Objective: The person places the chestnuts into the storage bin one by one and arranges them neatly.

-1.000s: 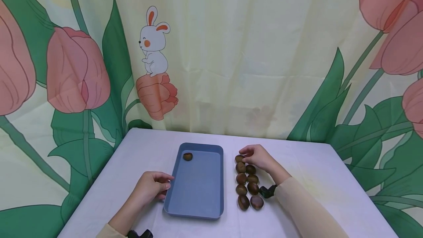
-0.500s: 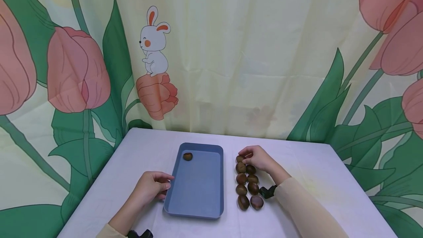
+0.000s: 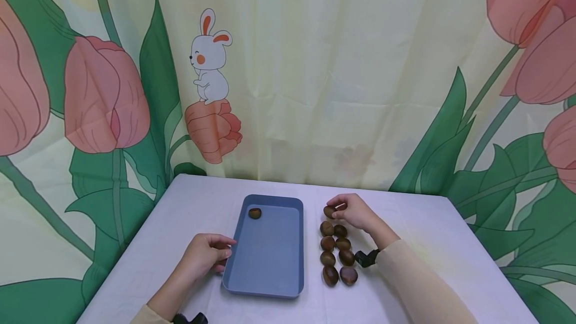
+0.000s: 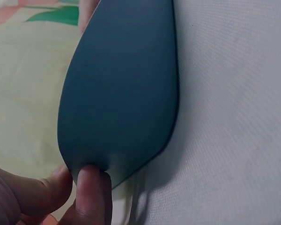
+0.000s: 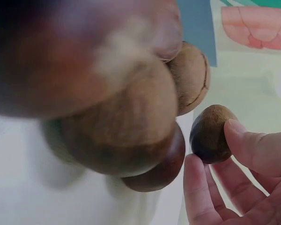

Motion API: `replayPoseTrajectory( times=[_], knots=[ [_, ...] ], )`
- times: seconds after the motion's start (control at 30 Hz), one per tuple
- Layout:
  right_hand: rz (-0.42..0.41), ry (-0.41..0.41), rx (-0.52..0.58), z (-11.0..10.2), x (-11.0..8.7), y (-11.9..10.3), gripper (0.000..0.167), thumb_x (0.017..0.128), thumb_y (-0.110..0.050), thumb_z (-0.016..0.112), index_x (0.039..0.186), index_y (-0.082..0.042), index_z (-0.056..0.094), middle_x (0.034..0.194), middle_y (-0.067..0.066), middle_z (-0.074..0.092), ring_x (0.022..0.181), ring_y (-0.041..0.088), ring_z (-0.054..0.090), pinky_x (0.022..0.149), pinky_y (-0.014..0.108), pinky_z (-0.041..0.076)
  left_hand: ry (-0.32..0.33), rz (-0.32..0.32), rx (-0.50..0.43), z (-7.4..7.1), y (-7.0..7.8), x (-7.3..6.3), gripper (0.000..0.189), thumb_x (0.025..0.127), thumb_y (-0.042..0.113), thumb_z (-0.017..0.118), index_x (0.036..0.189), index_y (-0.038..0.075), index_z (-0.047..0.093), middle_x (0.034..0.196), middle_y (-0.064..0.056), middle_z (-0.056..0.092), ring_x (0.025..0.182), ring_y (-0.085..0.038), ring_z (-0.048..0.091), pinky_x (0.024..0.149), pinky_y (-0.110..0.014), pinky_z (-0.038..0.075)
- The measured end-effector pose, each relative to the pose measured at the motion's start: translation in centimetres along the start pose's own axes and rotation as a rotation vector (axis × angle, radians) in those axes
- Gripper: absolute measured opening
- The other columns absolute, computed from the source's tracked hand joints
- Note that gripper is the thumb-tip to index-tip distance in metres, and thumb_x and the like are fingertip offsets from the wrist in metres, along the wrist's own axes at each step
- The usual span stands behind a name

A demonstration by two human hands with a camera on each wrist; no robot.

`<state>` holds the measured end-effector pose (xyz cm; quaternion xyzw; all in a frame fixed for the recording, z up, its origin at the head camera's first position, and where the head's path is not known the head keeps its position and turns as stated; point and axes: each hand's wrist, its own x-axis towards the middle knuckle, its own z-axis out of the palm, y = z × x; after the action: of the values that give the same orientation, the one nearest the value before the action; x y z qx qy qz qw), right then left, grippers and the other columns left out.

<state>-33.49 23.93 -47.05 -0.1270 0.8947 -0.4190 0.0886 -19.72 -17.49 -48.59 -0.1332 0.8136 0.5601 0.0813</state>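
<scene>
My right hand (image 3: 357, 213) pinches a brown chestnut (image 3: 329, 212) between thumb and fingertips at the far end of the chestnut rows. The right wrist view shows the held chestnut (image 5: 213, 133) with other chestnuts (image 5: 126, 122) large and close beside it. At the left long side of a blue-grey rectangular tray (image 3: 270, 259), my left hand (image 3: 204, 256) grips the rim. In the left wrist view its thumb lies at the rim and a finger (image 4: 90, 192) bears on the outer wall of the tray. One chestnut (image 3: 255, 213) lies in the tray's far left corner.
Several chestnuts (image 3: 327, 259) stand in two rows right of the tray, under the right wrist. A white cloth (image 3: 427, 264) covers the table, and a curtain (image 3: 306, 89) with tulips and a rabbit hangs behind it.
My right hand has lifted the far chestnut of the left row and moved slightly away from the other chestnuts. The left hand and the tray stay in place.
</scene>
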Motion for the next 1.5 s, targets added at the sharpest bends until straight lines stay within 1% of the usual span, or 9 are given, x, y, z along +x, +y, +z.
replayPoseTrajectory(
  times=[0.23, 0.37, 0.5, 0.7, 0.9, 1.13, 1.23, 1.33, 1.5],
  knots=[
    [-0.054, -0.011, 0.019, 0.0, 0.3, -1.2, 0.03, 0.093, 0.001, 0.076, 0.123, -0.002, 0.077, 0.123, 0.019, 0.077, 0.106, 0.025, 0.075, 0.085, 0.027, 0.06, -0.001, 0.007, -0.005, 0.0, 0.1, 0.0, 0.025, 0.092, -0.007, 0.077, 0.113, 0.005, 0.083, 0.1, -0.012, 0.075, 0.074, -0.018, 0.069, 0.061, -0.034, 0.065],
    [-0.08, -0.031, 0.039, 0.4, 0.2, -2.6, 0.03, 0.093, 0.002, 0.075, 0.123, -0.002, 0.077, 0.124, 0.019, 0.077, 0.108, 0.028, 0.075, 0.087, 0.028, 0.061, 0.0, 0.003, -0.003, 0.0, 0.1, -0.1, 0.025, 0.092, -0.007, 0.077, 0.113, 0.005, 0.083, 0.1, -0.012, 0.075, 0.074, -0.018, 0.069, 0.062, -0.034, 0.065],
    [-0.1, -0.041, 0.06, 1.1, 0.2, -4.1, 0.03, 0.093, 0.001, 0.075, 0.123, -0.004, 0.077, 0.124, 0.017, 0.078, 0.111, 0.03, 0.075, 0.091, 0.032, 0.062, 0.0, -0.004, -0.003, 0.0, 0.0, -0.1, 0.025, 0.092, -0.007, 0.077, 0.113, 0.005, 0.083, 0.101, -0.012, 0.075, 0.074, -0.018, 0.069, 0.062, -0.034, 0.065],
    [-0.123, -0.054, 0.07, 2.6, 0.7, -6.1, 0.03, 0.095, -0.001, 0.074, 0.124, -0.008, 0.078, 0.124, 0.013, 0.078, 0.113, 0.029, 0.075, 0.097, 0.04, 0.063, 0.003, -0.01, -0.001, 0.0, 0.0, -0.1, 0.025, 0.093, -0.006, 0.077, 0.114, 0.005, 0.083, 0.102, -0.013, 0.075, 0.074, -0.019, 0.07, 0.063, -0.034, 0.065],
    [-0.157, -0.07, 0.087, 4.1, 1.4, -8.0, 0.03, 0.095, -0.003, 0.075, 0.124, -0.01, 0.079, 0.124, 0.011, 0.078, 0.113, 0.028, 0.075, 0.095, 0.041, 0.062, 0.004, -0.01, 0.002, 0.1, 0.1, -0.1, 0.025, 0.093, -0.006, 0.076, 0.114, 0.006, 0.083, 0.103, -0.013, 0.076, 0.074, -0.018, 0.07, 0.063, -0.035, 0.065],
    [-0.184, -0.099, 0.11, 6.4, 2.7, -9.9, 0.03, 0.095, -0.004, 0.079, 0.122, -0.014, 0.08, 0.123, 0.006, 0.078, 0.113, 0.025, 0.075, 0.1, 0.044, 0.063, 0.003, -0.006, 0.001, 0.0, 0.0, -0.1, 0.025, 0.093, -0.006, 0.076, 0.114, 0.005, 0.083, 0.102, -0.013, 0.075, 0.074, -0.019, 0.069, 0.064, -0.035, 0.065],
    [-0.193, -0.119, 0.127, 7.4, 3.1, -10.6, 0.029, 0.095, -0.004, 0.079, 0.121, -0.016, 0.08, 0.122, 0.006, 0.078, 0.111, 0.024, 0.075, 0.098, 0.042, 0.064, 0.005, -0.004, 0.0, 0.0, -0.1, -0.1, 0.025, 0.093, -0.006, 0.076, 0.114, 0.005, 0.083, 0.101, -0.013, 0.075, 0.074, -0.019, 0.069, 0.063, -0.035, 0.065],
    [-0.198, -0.138, 0.144, 8.4, 3.5, -11.2, 0.03, 0.094, -0.002, 0.079, 0.121, -0.015, 0.08, 0.121, 0.007, 0.078, 0.109, 0.022, 0.075, 0.094, 0.038, 0.064, 0.006, -0.006, -0.001, 0.0, -0.1, -0.1, 0.025, 0.093, -0.006, 0.076, 0.114, 0.005, 0.083, 0.101, -0.013, 0.075, 0.075, -0.019, 0.069, 0.063, -0.034, 0.065],
    [-0.212, -0.151, 0.129, 9.8, 3.9, -12.1, 0.028, 0.093, -0.003, 0.08, 0.119, -0.014, 0.081, 0.118, 0.006, 0.079, 0.103, 0.018, 0.075, 0.091, 0.035, 0.062, 0.006, -0.003, 0.001, 0.0, 0.0, -0.1, 0.024, 0.093, -0.006, 0.076, 0.114, 0.006, 0.084, 0.101, -0.012, 0.076, 0.075, -0.019, 0.069, 0.063, -0.034, 0.065]
  ],
)
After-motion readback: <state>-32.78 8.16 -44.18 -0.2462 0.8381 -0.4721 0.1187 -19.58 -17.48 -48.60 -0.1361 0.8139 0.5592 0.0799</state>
